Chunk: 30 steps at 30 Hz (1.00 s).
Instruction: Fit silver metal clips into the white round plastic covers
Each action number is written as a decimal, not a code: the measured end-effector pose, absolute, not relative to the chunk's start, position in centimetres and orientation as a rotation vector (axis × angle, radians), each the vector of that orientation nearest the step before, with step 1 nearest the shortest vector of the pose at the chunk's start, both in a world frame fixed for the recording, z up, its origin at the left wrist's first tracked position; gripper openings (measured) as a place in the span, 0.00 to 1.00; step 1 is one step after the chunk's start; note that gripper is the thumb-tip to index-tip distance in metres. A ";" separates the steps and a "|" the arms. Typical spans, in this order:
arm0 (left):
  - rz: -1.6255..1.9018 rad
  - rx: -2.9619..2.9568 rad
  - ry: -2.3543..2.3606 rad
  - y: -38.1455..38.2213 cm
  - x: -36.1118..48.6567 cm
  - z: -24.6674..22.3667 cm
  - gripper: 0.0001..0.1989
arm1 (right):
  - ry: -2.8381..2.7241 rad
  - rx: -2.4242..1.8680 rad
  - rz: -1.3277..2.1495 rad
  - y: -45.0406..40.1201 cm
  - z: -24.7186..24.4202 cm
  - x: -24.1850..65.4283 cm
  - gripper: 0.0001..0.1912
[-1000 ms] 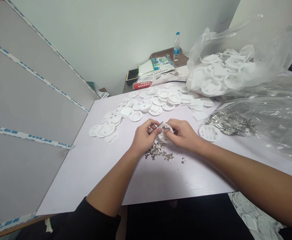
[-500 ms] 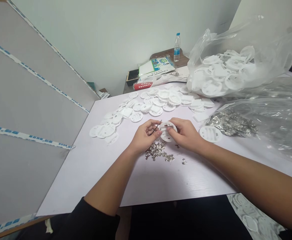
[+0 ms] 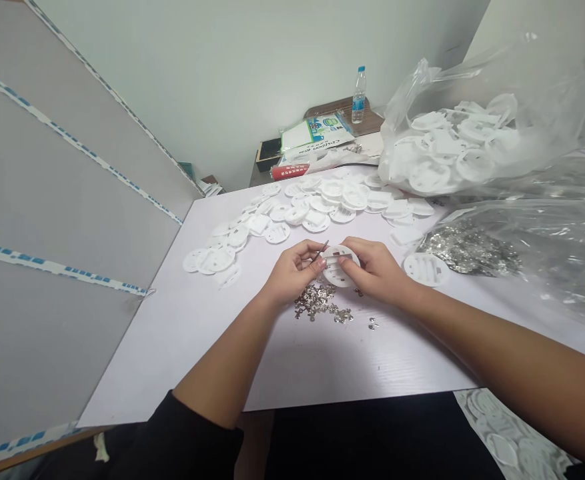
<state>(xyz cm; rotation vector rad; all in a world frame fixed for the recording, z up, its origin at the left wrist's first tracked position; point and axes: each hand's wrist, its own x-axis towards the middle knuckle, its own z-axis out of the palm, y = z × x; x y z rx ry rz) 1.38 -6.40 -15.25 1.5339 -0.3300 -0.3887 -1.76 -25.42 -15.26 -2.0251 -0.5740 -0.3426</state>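
Note:
My right hand is closed on a round white plastic disc, its thumb lying across the slotted face. My left hand is closed at the disc's left edge, with a thin dark pointed tool slanting up from its fingers. Whether the left fingertips also pinch a small metal piece cannot be made out. Just below the hands lies a loose pile of small shiny metal pieces. A few more metal pieces lie apart to the right.
Many white discs are heaped across the back of the table. One white disc lies right of my hand, beside a clear bag of metal pieces. Behind stands a bag of discs. A grey partition rises on the left.
The whole view has shifted slightly, so things appear a little farther right. My hands keep nearly the same hold on the disc and the tool, with the fingers moving only slightly.

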 end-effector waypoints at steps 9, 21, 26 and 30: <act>-0.318 1.597 -0.408 -6.7 1.1 -15.8 0.19 | -0.587 -1.996 -0.268 -25.1 -15.5 -1.8 0.10; -0.255 1.714 -0.501 -6.3 0.9 -15.5 0.22 | -0.636 -1.922 -0.151 -25.0 -16.2 -2.2 0.38; -0.230 1.943 -0.458 -6.0 0.8 -15.5 0.19 | -0.638 -1.982 -0.105 -25.7 -16.5 -1.5 0.31; -0.003 2.223 -0.492 -5.3 1.2 -15.2 0.09 | -0.617 -2.134 -0.130 -26.5 -16.6 -0.8 0.25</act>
